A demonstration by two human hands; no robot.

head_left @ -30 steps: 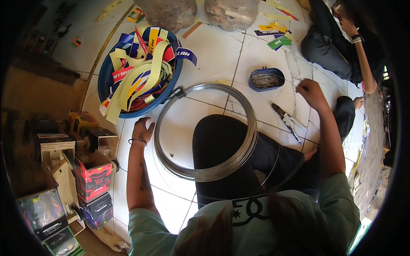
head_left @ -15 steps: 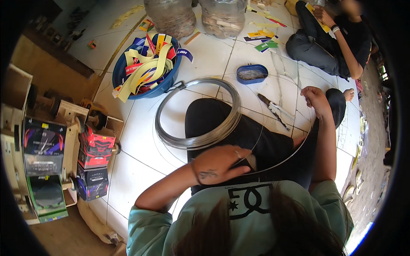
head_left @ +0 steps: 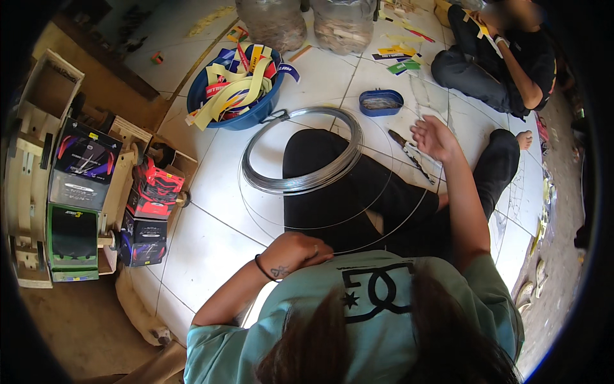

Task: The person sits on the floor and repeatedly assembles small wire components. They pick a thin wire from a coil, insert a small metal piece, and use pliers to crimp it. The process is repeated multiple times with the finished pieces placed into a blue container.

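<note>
A coil of thin silvery wire (head_left: 348, 163) rests around and over my bent left knee, and a loose loop of it sweeps across my lap. My left hand (head_left: 297, 248), near my belly, is closed on the wire where the loop comes in. Raised over the floor beyond my lap, my right hand (head_left: 435, 139) has its fingers loosely bent and apart; I see nothing held in it. Close beside it on the tiles lies a pair of pliers (head_left: 411, 157) with patterned handles. Just past the pliers is a blue oval tub (head_left: 364, 110) holding thin metal pieces.
A blue basin (head_left: 256, 118) full of coloured strips stands at the far left, near two clear plastic containers (head_left: 342, 25). Wooden racks with boxes (head_left: 89, 166) line the left. Another person (head_left: 473, 70) sits at the far right. A dog (head_left: 144, 307) lies at the lower left.
My left hand has drawn back toward my belly and closed. My right hand has moved left, near the pliers, with its fingers opening. The view has shifted slightly.
</note>
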